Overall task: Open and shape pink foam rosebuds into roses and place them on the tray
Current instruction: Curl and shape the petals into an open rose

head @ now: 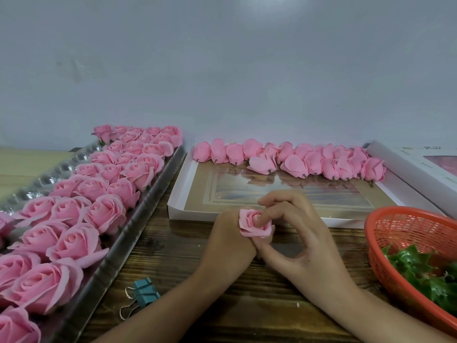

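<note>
At the left, the tray lay along the table edge within easy reach, and finished roses stood packed on it in rows of three, faces up, probably so the opened petals would not crush. They numbered roughly thirty; the frame cut several off, so an exact count was not possible. One clip lay on the table near the left forearm.

In the middle, the left hand was curled round the base of one rose, holding it upright just above the table. The right hand pinched that rose, with a fingertip tucked among the inner petals and the thumb underneath, apparently to spread them. The rose was part-open and not yet on the tray.

Behind the hands sat one lid, with about twenty closed buds lined along its far edge as stock. At the right stood one basket of green leaves, too tangled to count.
</note>
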